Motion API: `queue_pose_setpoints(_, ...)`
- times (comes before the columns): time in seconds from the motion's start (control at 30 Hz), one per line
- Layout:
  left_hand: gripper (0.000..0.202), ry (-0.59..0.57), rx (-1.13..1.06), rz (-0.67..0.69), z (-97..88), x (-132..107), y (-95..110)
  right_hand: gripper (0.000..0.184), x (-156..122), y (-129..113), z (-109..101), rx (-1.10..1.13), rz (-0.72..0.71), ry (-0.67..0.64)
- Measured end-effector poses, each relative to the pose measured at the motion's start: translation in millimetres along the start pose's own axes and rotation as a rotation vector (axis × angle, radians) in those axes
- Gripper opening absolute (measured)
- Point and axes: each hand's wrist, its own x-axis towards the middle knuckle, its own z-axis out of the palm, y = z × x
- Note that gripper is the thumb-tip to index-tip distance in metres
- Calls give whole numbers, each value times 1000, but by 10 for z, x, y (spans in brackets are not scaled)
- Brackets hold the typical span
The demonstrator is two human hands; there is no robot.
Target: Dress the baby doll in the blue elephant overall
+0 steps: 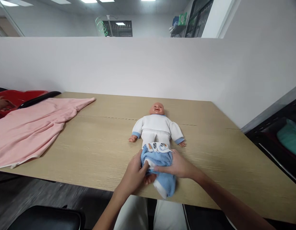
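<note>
Fingers (139,156) of the left hand (132,172) are clamped on the left edge of a blue garment (159,158), the thumb pressed on top and the other fingertips hidden under the cloth. The right hand (182,164) grips the opposite edge, its thumb laid across the front toward the left thumb; the two do not touch. The garment is bunched between the hands, over the lower legs of a doll (155,123). Its white upper band bears printed eyes and orange patches, and a blue leg with a white tip points toward the near edge of the table (100,143). One bare foot (150,179) shows beside that leg, near the left hand; whether the other foot is inside the cloth I cannot tell.

The doll lies on its back, head away from the person, arms spread, in a white top with blue cuffs and white bottoms. Well to the left, a pink garment (42,123) is spread flat on the table. Beyond it another person's hand (1,103) is over something red (25,95) with a black edge. A white wall (138,67) rises behind the table, and a black rack (267,135) stands at the right.
</note>
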Motion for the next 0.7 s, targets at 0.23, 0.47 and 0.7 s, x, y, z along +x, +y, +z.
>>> queue_pose_setpoints(0.23,44,23,13,114,-11,452,-135,68,404,307,-270,257,43,-189)
queue_pose_setpoints(0.47,26,59,78,61,-111,548,44,70,458,207,-261,155,-15,-56)
queue_pose_setpoints(0.7,20,94,23,-55,-165,138,238,14,230,-118,13,-400,-108,276)
